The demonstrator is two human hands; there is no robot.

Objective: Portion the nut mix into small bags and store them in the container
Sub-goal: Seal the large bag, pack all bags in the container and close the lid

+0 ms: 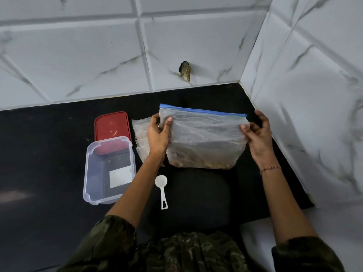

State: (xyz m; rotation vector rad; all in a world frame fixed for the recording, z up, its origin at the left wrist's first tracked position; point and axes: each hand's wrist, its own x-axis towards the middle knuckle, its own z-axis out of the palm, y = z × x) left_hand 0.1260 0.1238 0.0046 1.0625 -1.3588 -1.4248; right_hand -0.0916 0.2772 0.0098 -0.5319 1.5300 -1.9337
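Left hand (pixel 158 135) and right hand (pixel 259 137) each pinch a side edge of the nut mix bag (pixel 204 138), so it stands between the fingers. Small bags (pixel 139 127) sit just beyond the left fingers, container (pixel 88 165) further left.

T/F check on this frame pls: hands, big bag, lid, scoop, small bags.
1. The left hand and right hand both hold the large zip bag. True.
2. The red lid is sealed on the container. False: it lies on the counter behind the open container.
3. The white scoop lies untouched on the counter. True.
4. The nut mix fills the large zip bag to its zip. False: it sits only at the bottom.
5. The small bags are in the container. False: they are stacked on the counter by the left hand.
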